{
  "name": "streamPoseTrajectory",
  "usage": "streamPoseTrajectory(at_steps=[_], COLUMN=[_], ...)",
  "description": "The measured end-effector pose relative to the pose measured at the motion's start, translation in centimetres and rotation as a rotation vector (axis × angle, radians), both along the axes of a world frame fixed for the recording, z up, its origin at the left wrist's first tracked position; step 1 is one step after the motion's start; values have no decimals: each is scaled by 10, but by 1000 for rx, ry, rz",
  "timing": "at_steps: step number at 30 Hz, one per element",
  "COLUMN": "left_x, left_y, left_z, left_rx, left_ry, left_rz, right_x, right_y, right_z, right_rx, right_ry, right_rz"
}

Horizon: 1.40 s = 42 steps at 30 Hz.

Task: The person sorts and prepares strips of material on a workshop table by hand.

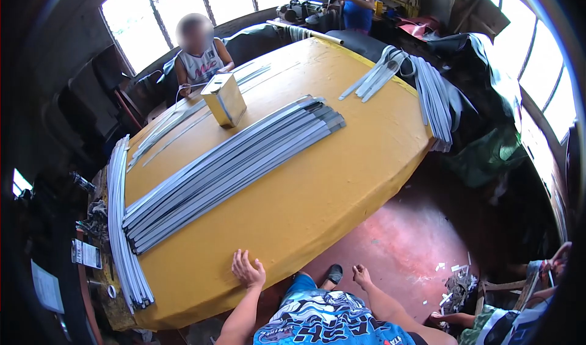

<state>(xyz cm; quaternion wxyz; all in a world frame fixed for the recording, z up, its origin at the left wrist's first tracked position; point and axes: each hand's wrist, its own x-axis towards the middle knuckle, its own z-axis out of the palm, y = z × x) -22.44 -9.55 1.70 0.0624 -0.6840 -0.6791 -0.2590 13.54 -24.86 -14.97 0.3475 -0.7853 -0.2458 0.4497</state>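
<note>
My left hand (248, 270) rests on the near edge of the yellow-covered table (293, 211), fingers spread, holding nothing. Away from the table, my right hand (361, 275) hangs over the red floor with its fingers curled; whether anything is in them is too small to tell. Beyond my left hand, a wide bundle of long grey strips (226, 174) lies side by side across the table. More pale strips (122, 223) lie along the left end and hang over its edge.
Across the table a person (201, 61) sits behind a yellow box (226, 101). Grey strips (430, 95) drape over the right end. Another person (357, 6) stands at the back. At lower right are a person's foot (448, 318) and a scrap pile (458, 290).
</note>
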Motion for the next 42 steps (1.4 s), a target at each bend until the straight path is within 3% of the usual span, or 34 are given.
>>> streamPoseTrajectory(at_steps=[4, 6, 10, 14, 15, 17, 19, 21, 23, 24, 25, 26, 27, 28, 29, 30, 31, 32, 33, 34, 35, 36, 37, 38, 39, 40, 41, 42], left_x=[-1, -3, -4, -7, -8, -19, -16, -33, -61, -80, -102, -127, -158, -195, -235, -277, -321, -359, -395, -419, -450, -474, -464, -459, -450, -433, -416, -399], left_y=[0, 0, 0, 1, 2, -3, 0, -5, -14, -27, -48, -67, -96, -131, -172, -216, -269, -325, -383, -444, -516, -596, -631, -672, -697, -719, -732, -739], left_z=[1, 0, -3, -7, -8, -8, -1, -1, -5, -6, -3, -5, -17, -23, -23, -36, -73, -76, -76, -68, -94, -129, -107, -81, -73, -70, -71, -74], left_rx=[-13, -4, 16, 27, 29, 18, -7, -27, -118, -113, -275, -429, -374, -383, -413, -391, -377, -334, -321, -146, -69, 33, 191, 358, 384, 389, 389, 386], left_ry=[-31, -44, -69, -122, -145, -207, -286, -335, -565, -578, -873, -1166, -1215, -1164, -1047, -1038, -1146, -1176, -1029, -933, -1088, -1085, -1121, -1133, -1111, -1101, -1097, -1340], left_rz=[7, 9, 5, 11, 13, 3, -63, -64, -337, -303, -297, -290, -280, -189, -21, 78, 272, 508, 769, 918, 1100, 1238, 1391, 1538, 1588, 1696, 1801, 1847], right_x=[-14, -18, -35, -49, -58, -62, -87, -115, -146, -175, -207, -237, -269, -304, -334, -377, -431, -468, -500, -529, -552, -576, -594, -607, -612, -614, -621, -622], right_y=[-25, -40, -34, -11, 1, 12, 23, 24, 20, 18, 10, 6, 1, 0, 5, 8, 5, 8, 10, 13, 18, 24, 29, 37, 46, 41, 53, 56], right_z=[-7, -38, -21, 6, 29, -4, 18, 18, 25, 29, 32, 24, 17, 34, -5, 15, 86, 85, 84, 94, 70, 116, 110, 71, 45, 25, -13, -33], right_rx=[-109, -95, -204, -139, -229, -26, -124, -85, -46, -44, -48, -21, 13, 170, 346, 225, 74, 155, 234, 282, 487, 200, 145, 195, 295, 328, 168, 58], right_ry=[-15, -170, -74, -130, -108, -249, -129, -181, -245, -153, -55, -109, -161, -141, -107, -159, -50, -29, -5, -5, 40, 42, 2, -14, 4, 30, -166, -294], right_rz=[89, 290, 302, 494, 426, 586, 420, 465, 521, 537, 553, 726, 893, 1182, 1445, 1664, 1673, 1736, 1806, 1832, 1785, 1790, 1784, 1833, 1951, 1817, 1905, 1927])
